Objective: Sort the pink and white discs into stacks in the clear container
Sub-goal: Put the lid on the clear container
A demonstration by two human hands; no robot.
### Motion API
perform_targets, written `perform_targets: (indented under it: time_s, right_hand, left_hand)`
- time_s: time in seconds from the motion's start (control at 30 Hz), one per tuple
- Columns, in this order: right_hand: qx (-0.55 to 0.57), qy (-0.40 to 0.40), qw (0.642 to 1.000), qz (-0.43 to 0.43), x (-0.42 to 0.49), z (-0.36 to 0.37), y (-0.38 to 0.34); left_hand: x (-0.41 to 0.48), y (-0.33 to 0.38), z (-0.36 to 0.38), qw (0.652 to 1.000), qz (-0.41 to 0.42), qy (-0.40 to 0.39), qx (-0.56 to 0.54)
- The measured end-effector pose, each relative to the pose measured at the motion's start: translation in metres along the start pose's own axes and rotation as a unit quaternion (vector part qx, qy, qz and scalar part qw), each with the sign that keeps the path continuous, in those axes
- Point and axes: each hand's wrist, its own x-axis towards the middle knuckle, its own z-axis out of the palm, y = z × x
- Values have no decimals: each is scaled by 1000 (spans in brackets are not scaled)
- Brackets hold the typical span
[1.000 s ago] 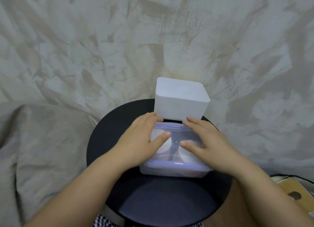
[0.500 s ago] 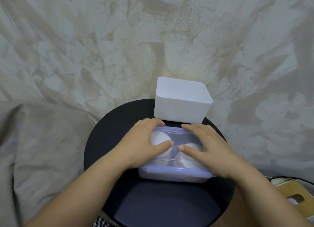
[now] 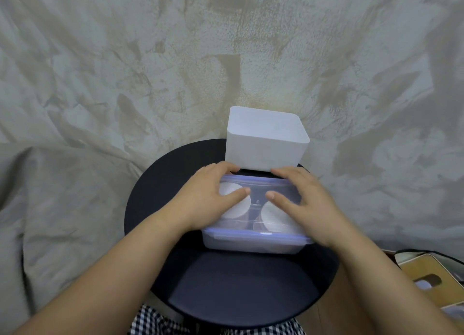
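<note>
Pressing on the lid of the clear container, the left hand and right hand lie with fingers spread, nearly straight, grasping nothing. Inside, white discs show through. The container sits on the black tabletop, just before a white box.

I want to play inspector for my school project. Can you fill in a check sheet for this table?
Surface: round black table, holding two boxes.
Job's things: clear container, lid on; inside, a left disc and a right disc, both white.
Clutter: white box behind the container.
Hands: left hand and right hand both rest flat on the lid.
Cables: maybe one dark cord at far right, unclear.
Surroundings: wrinkled cloth behind; wooden thing at right.
</note>
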Motion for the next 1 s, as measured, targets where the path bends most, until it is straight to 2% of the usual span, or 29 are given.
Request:
perform_targets:
  time_s: [0.1, 0.27, 0.37, 0.47, 0.77, 1.0]
  right_hand:
    - [48, 67, 996, 17, -14, -2, 1]
    - [131, 57, 987, 72, -54, -1, 4]
    - [184, 52, 976, 108, -68, 8, 6]
    - [213, 66, 969, 108, -68, 15, 8]
    - [172, 61, 978, 96, -28, 11, 26]
    - [163, 65, 984, 41, -5, 9, 28]
  left_hand:
    - [-9, -3, -1, 996, -13, 39, -77]
    - [-52, -14, 5, 970, -32, 153, -186]
    - [-72, -16, 17, 966, -31, 139, -217]
    - [-76, -19, 30, 970, -18, 144, -194]
    - [-32, -24, 29, 971, -22, 146, -187]
    - [-9, -29, 26, 972, -32, 138, -185]
